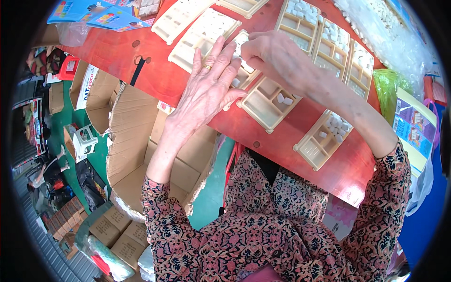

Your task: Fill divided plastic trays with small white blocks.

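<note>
My left hand (203, 89) lies with its fingers stretched out, palm down, over a cream compartment tray (253, 76); a ring shows on one finger. My right hand (272, 52) is closed at the far part of that same tray, fingers curled downward; whatever the fingertips hold is hidden. Small white blocks (236, 82) show in the tray between my hands. Left of it, another tray (181, 52) is heaped with white blocks at its far end. Nearer to me, a tray (263, 121) has a few white blocks in one compartment.
More filled trays (312, 42) stand side by side at the far right, and one (317, 162) sits near the front edge of the red table (225, 123). A big open carton (131, 136) adjoins the table's left. Clear plastic bagging (394, 42) and a green bag (392, 87) lie right.
</note>
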